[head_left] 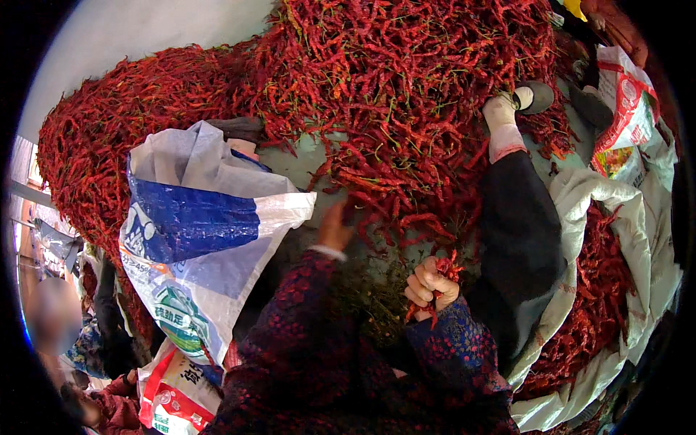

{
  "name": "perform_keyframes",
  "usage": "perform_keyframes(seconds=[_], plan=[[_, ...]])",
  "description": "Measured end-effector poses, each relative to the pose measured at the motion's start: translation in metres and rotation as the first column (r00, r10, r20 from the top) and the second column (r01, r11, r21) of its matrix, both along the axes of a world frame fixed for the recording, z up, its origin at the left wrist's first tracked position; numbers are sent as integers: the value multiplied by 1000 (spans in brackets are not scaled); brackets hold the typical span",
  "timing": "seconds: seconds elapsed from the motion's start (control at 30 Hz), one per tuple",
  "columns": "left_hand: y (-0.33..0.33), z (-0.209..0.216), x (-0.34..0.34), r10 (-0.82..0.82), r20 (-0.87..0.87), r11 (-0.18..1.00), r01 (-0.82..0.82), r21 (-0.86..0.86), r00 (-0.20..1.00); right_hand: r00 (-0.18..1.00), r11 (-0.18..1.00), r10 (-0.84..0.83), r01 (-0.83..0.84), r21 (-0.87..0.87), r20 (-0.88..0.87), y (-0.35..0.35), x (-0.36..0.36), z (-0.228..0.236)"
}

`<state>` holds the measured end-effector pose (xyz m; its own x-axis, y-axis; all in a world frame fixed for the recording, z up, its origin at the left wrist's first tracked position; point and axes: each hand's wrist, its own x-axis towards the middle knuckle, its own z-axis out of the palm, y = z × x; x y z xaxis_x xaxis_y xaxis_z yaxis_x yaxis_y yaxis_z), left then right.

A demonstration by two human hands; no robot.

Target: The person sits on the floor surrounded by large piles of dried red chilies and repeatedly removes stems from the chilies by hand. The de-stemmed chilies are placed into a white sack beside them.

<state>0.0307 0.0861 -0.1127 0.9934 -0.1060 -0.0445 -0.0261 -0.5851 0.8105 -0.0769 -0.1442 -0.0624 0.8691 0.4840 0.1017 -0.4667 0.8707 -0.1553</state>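
A large heap of dried red chili peppers, many with greenish stems, spreads in front of me. My right hand is closed in a fist around a small bunch of chili peppers, their ends sticking out above and below the fingers. My left hand reaches to the near edge of the heap, beside loose chilies. Motion smears its fingers, so I cannot make out whether it holds anything. Dark stem scraps lie on the floor between my forearms.
A white and blue woven sack stands at the left, partly over my left leg. On the right, a rolled-down white sack holds chilies. My right leg stretches between. Printed bags and other people are at the edges.
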Motion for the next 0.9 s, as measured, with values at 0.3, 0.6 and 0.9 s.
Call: perform_keyframes(seconds=[0.3,0.6,0.9], plan=[[-21,81,20,-39,-325,999,25,-48,945,987,998,-62,64,7,-146,-5,-4,14],[35,5,26,102,426,439,-425,792,899,991,1000,9,-9,-2,-132,-4,-3,9],[-34,22,30,-143,188,988,152,-36,972,990,985,57,-35,169,-131,5,-5,2]])
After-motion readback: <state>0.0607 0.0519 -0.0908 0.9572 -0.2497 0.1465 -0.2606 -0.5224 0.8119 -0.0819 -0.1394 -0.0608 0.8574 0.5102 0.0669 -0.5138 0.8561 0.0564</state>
